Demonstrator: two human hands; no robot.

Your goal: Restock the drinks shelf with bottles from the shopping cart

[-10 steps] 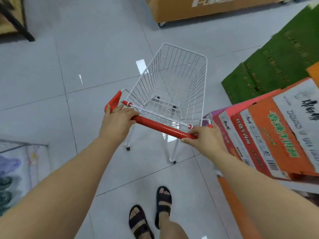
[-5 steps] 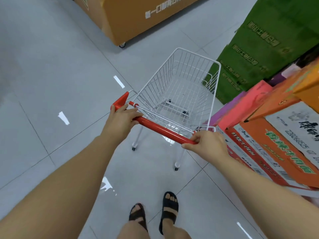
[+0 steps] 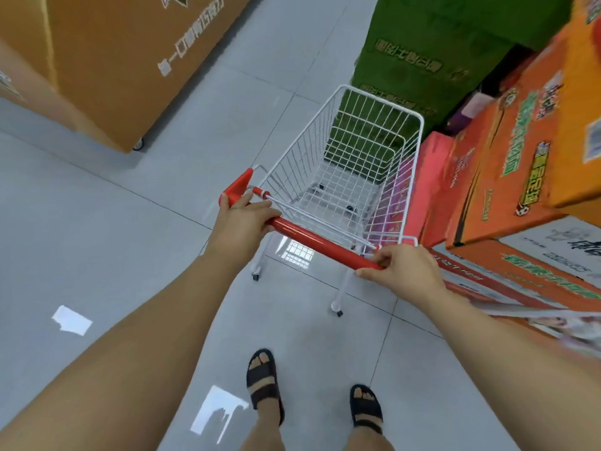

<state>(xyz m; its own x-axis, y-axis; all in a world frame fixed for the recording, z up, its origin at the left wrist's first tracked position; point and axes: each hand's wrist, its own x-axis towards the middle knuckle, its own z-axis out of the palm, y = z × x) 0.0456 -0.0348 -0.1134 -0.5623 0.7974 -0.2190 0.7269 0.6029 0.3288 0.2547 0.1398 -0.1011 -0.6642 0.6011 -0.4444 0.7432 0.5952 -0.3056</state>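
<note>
A small white wire shopping cart [image 3: 419, 131] stands on the grey tiled floor in front of me. Its basket holds nothing that I can see; only its wheels show through the mesh. My left hand [image 3: 240, 219] grips the left end of the cart's red handle bar [image 3: 312, 242]. My right hand [image 3: 403, 268] grips the bar's right end. No bottles and no drinks shelf are in view.
Stacked orange and red cartons [image 3: 507, 164] crowd the cart's right side, with green cartons [image 3: 422, 53] just beyond its front. A large brown wheeled display [image 3: 107, 60] stands at the far left. Grey floor [image 3: 107, 229] lies open to the left. My sandalled feet [image 3: 265, 382] are below.
The cart has swung to the right toward the green and orange cartons, and the brown display has come closer on the left. Both hands have kept their grip on the bar.
</note>
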